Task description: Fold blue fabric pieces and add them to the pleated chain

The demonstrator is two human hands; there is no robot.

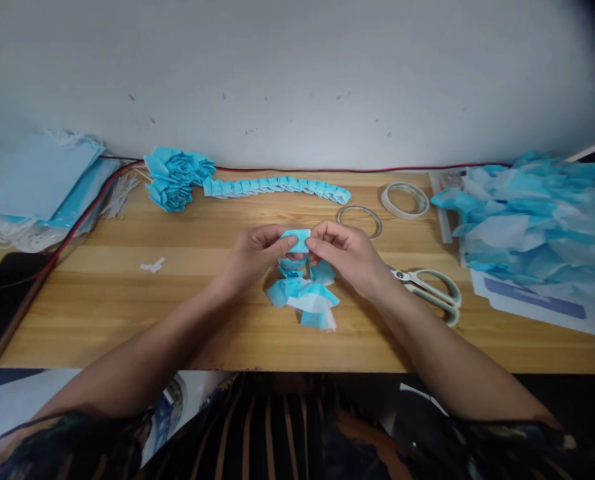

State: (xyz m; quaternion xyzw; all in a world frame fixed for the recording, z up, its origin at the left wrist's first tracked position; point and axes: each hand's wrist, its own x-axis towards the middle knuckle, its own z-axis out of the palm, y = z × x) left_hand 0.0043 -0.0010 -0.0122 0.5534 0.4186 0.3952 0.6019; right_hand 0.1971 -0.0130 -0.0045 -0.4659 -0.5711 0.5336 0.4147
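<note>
Between my two hands is a small folded piece of blue mask fabric (298, 240), raised over the middle of the table. My left hand (262, 248) pinches its left end between thumb and fingers. At its right end, my right hand (344, 253) grips it the same way. Below the hands lie several loose blue and white fabric pieces (304, 297). A chain of folded blue pieces (277, 187) stretches along the back of the table. White-handled scissors (434, 290) rest by my right forearm, their blades partly hidden under it.
Blue fabric flowers (174, 177) lie at the back left, next to a stack of blue face masks (37, 177). A phone (7, 300) is at the left edge. Tape rolls (406, 200) sit behind my right hand. A large heap of blue fabric pieces (542, 220) fills the right.
</note>
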